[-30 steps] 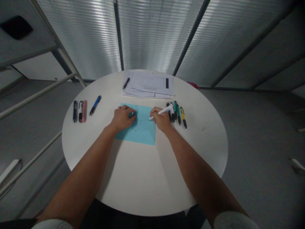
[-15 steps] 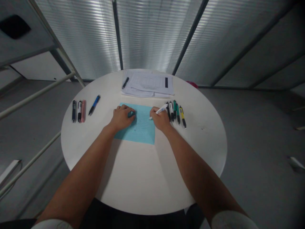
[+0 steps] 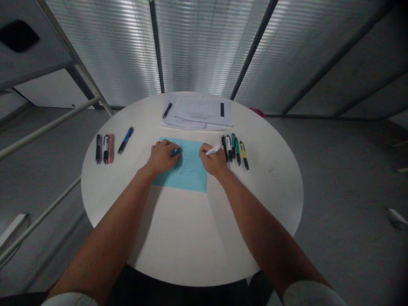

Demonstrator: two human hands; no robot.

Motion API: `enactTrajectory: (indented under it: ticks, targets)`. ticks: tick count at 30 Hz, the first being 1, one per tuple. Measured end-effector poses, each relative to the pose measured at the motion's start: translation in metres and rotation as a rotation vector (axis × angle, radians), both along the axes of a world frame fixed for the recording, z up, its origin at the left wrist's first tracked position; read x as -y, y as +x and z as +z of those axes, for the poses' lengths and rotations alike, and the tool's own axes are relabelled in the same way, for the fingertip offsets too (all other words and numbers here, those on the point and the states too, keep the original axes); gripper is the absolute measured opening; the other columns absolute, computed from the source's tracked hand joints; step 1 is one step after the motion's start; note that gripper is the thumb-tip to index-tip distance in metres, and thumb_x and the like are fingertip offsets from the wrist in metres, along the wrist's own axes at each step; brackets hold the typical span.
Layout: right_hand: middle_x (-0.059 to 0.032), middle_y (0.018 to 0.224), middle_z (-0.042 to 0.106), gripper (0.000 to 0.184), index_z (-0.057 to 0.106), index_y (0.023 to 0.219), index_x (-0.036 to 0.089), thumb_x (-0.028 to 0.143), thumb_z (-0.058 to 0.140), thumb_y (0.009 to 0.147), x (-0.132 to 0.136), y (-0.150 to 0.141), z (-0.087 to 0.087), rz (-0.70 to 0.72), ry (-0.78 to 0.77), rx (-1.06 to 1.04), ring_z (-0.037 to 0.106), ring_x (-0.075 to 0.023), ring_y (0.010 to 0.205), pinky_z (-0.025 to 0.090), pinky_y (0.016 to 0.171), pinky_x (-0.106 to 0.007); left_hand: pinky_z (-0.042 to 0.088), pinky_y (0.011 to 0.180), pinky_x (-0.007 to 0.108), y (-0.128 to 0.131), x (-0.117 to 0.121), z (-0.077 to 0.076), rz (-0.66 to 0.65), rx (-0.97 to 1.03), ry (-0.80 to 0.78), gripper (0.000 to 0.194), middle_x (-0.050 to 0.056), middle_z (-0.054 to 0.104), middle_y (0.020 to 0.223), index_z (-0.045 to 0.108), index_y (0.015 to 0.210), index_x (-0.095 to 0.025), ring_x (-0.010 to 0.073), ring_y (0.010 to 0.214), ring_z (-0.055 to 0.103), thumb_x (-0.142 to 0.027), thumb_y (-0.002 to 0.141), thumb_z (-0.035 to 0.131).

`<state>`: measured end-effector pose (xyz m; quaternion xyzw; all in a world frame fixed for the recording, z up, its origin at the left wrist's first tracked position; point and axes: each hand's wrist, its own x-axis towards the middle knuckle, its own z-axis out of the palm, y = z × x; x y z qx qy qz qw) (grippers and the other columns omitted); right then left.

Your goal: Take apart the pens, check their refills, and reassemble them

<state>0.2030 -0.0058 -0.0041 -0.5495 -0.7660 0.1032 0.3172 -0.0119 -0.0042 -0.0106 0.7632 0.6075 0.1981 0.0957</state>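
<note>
A light blue sheet of paper (image 3: 191, 182) with faint writing lies on the round white table. My left hand (image 3: 164, 156) rests on the sheet's left part, palm down, its thumb apart from the bent fingers. The dark patch in the gap between thumb and fingers looks like shaded paper, though I cannot be sure. At the sheet's right edge, my right hand (image 3: 214, 159) grips a white pen (image 3: 213, 150). The pen's tip is hidden behind my fingers, so whether it touches the paper cannot be seen.
Several pens in black, green and yellow (image 3: 244, 155) lie right of my right hand. On the left are a blue pen (image 3: 126, 140), two dark pens and a pink one (image 3: 111, 148). Behind the sheet lies a paper stack (image 3: 197, 112) with a black pen (image 3: 167, 110) on top.
My right hand has turned slightly, and the white pen's visible end has swung lower and nearer the hand. Its tip no longer shows. My left hand has stayed in place.
</note>
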Motion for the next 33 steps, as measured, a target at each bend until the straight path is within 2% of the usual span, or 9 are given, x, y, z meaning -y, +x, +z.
enactTrajectory:
  ticks: [3,9,12,16,20,24,27,30,33]
  targets:
    - [0.0012,0.059,0.056,0.018,0.054,0.063,0.021,0.021,0.045,0.079,0.000,0.000,-0.003,0.055,0.000,-0.144,0.053,-0.0144,0.061,0.035,0.061,-0.025,0.040,0.096,0.051,0.001,0.000,0.001,0.003,-0.004,-0.005,0.036,0.009,0.062,0.115,0.070,0.115,-0.029,0.0321,0.108,0.054,-0.041,0.083,0.059]
    - [0.0016,0.054,0.050,0.021,0.051,0.059,0.022,0.021,0.044,0.078,-0.005,0.007,-0.006,-0.047,0.041,-0.225,0.050,-0.0148,0.058,0.037,0.059,-0.025,0.039,0.097,0.050,0.002,0.002,0.005,0.000,-0.005,-0.024,0.036,0.010,0.061,0.117,0.071,0.115,-0.028,0.0313,0.109,0.053,-0.040,0.084,0.058]
    - [0.0016,0.054,0.050,0.022,0.049,0.058,0.022,0.022,0.043,0.078,-0.005,0.007,-0.007,0.031,0.024,-0.254,0.049,-0.0143,0.058,0.036,0.058,-0.025,0.040,0.096,0.050,0.002,0.003,0.005,-0.002,-0.004,-0.019,0.035,0.010,0.061,0.116,0.071,0.115,-0.028,0.0313,0.109,0.053,-0.039,0.084,0.059]
    - [0.0016,0.055,0.050,0.023,0.048,0.057,0.021,0.023,0.042,0.079,-0.002,0.004,-0.004,0.187,-0.054,-0.161,0.046,-0.0131,0.056,0.032,0.058,-0.026,0.040,0.096,0.050,0.002,0.002,0.004,-0.002,0.000,-0.008,0.036,0.010,0.062,0.115,0.071,0.115,-0.028,0.0317,0.109,0.054,-0.040,0.083,0.059]
    - [0.0016,0.051,0.043,0.024,0.047,0.056,0.020,0.023,0.043,0.079,0.000,0.004,0.002,0.078,-0.011,0.029,0.040,-0.0128,0.053,0.026,0.057,-0.028,0.040,0.097,0.051,0.001,0.002,0.003,0.008,0.013,-0.014,0.035,0.010,0.062,0.115,0.071,0.113,-0.028,0.0316,0.108,0.054,-0.040,0.083,0.060]
    - [0.0021,0.050,0.039,0.025,0.045,0.054,0.021,0.023,0.043,0.079,-0.001,0.006,0.001,0.048,0.001,0.036,0.037,-0.0128,0.053,0.025,0.057,-0.028,0.040,0.097,0.051,0.000,0.001,0.002,-0.001,0.018,-0.007,0.034,0.010,0.062,0.115,0.071,0.113,-0.028,0.0318,0.109,0.054,-0.041,0.083,0.060]
    - [0.0023,0.051,0.041,0.023,0.044,0.055,0.021,0.025,0.043,0.077,-0.003,0.007,-0.004,0.056,-0.027,-0.134,0.040,-0.0132,0.055,0.029,0.057,-0.027,0.040,0.097,0.051,0.000,0.001,0.001,0.005,0.020,-0.007,0.034,0.010,0.062,0.115,0.071,0.113,-0.029,0.0317,0.109,0.054,-0.041,0.082,0.060]
    - [0.0018,0.057,0.047,0.019,0.049,0.059,0.022,0.027,0.043,0.076,-0.008,0.009,-0.008,0.049,-0.059,-0.481,0.045,-0.0135,0.058,0.035,0.057,-0.026,0.039,0.098,0.051,-0.001,0.001,0.002,0.013,0.019,-0.015,0.034,0.009,0.061,0.116,0.071,0.113,-0.029,0.0313,0.110,0.054,-0.041,0.082,0.060]
    - [-0.0004,0.063,0.052,0.022,0.054,0.059,0.020,0.030,0.042,0.075,-0.014,0.012,-0.009,0.060,-0.043,-0.729,0.047,-0.0132,0.059,0.037,0.055,-0.026,0.039,0.098,0.051,-0.001,0.000,0.002,0.005,0.019,-0.023,0.035,0.009,0.061,0.116,0.071,0.113,-0.029,0.0313,0.110,0.053,-0.041,0.083,0.059]
